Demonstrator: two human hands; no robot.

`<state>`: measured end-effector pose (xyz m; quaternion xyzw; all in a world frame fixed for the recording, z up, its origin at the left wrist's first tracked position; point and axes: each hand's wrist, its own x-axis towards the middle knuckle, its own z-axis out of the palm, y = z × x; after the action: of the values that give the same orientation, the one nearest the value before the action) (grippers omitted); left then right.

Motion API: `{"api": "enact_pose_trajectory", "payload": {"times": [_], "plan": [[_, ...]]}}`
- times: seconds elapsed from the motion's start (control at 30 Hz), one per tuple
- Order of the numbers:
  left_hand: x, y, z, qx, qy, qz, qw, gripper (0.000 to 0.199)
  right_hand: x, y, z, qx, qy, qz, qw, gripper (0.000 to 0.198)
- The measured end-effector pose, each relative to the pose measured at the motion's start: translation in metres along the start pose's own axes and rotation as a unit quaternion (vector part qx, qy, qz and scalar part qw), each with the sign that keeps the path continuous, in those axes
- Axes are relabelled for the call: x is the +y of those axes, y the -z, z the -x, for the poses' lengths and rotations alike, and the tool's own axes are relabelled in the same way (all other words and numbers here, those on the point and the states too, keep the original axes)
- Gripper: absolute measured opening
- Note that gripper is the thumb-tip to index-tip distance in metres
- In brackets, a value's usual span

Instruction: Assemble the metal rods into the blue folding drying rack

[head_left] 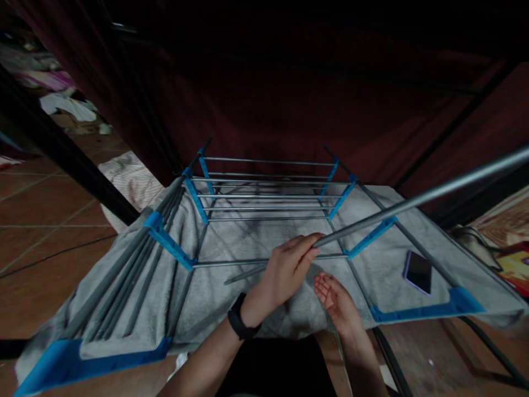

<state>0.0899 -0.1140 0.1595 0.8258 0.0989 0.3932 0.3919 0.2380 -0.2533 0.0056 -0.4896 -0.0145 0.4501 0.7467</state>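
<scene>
Your left hand [289,267], just below the centre of the frame, is clamped on a loose-looking grey metal tube [397,208], which slants from the lower centre up to the right edge. A dark watch [243,320] sits on that wrist. Your right hand [339,306], lower and to the right, is apart from the tube, palm turned up and fingers slightly bent. The rack [270,197], with grey bars and blue brackets, lies across the middle of the frame on a grey blanket [248,240]; the held tube passes over its right side. You have several long tubes [111,281] bunched at the left of the frame, running down towards a blue end piece [99,363] at lower left. A phone [418,272] lies on the blanket at right, just beside the rack's right-hand rail. A striped cloth [128,184] is noted at left.
</scene>
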Motion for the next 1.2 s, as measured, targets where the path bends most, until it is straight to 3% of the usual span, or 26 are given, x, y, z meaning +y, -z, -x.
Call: {"api": "enact_pose_trajectory", "payload": {"times": [0.13,0.33,0.63,0.97,1.2], "plan": [[-0.013,-0.006,0.014,-0.063,-0.024,-0.131,0.989,0.036,-0.009,0.002,0.004,0.009,0.015,0.006,1.0,0.039],[-0.041,-0.004,0.046,-0.123,0.014,-0.27,0.955,0.033,-0.011,0.007,0.004,0.037,0.034,0.003,0.999,0.038],[-0.075,-0.016,0.077,-0.216,0.056,-0.33,0.917,0.034,0.001,0.017,-0.007,0.039,0.071,-0.017,0.997,0.032],[-0.098,-0.025,0.094,-0.253,0.072,-0.344,0.901,0.032,0.013,0.033,-0.02,0.055,0.092,-0.031,0.994,0.027],[-0.108,-0.023,0.103,-0.286,0.059,-0.354,0.889,0.044,0.023,0.041,-0.027,0.064,0.108,0.0,0.992,0.025]]}}
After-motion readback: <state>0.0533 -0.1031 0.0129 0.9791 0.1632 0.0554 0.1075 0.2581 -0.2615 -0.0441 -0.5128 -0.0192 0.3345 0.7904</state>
